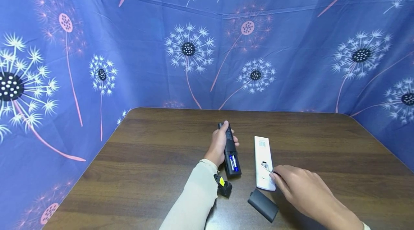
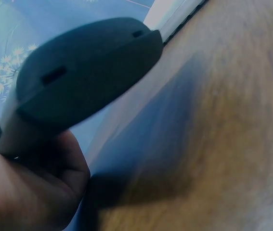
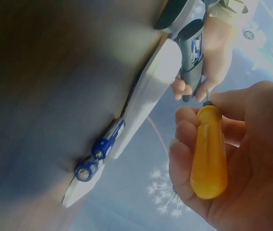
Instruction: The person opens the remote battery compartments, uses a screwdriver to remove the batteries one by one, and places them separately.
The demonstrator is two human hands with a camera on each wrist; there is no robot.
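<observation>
My left hand (image 1: pixel 219 146) grips a black remote control (image 1: pixel 230 146) by its far part, back side up. Its battery compartment is uncovered, and blue batteries (image 1: pixel 233 162) lie inside. In the left wrist view the remote's near end (image 2: pixel 93 72) fills the upper left. My right hand (image 1: pixel 302 188) holds a screwdriver with a yellow handle (image 3: pixel 208 154). In the head view its thin metal shaft (image 1: pixel 266 168) reaches over a long white object (image 1: pixel 260 151), which bears a QR code. Whether the tip touches it I cannot tell.
A black battery cover (image 1: pixel 263 205) lies on the brown table (image 1: pixel 155 143), just nearer than the white object. Two blue batteries (image 3: pixel 100 147) and a white piece (image 3: pixel 83 186) show in the right wrist view. Behind the table hangs a blue dandelion-patterned cloth (image 1: pixel 139 61).
</observation>
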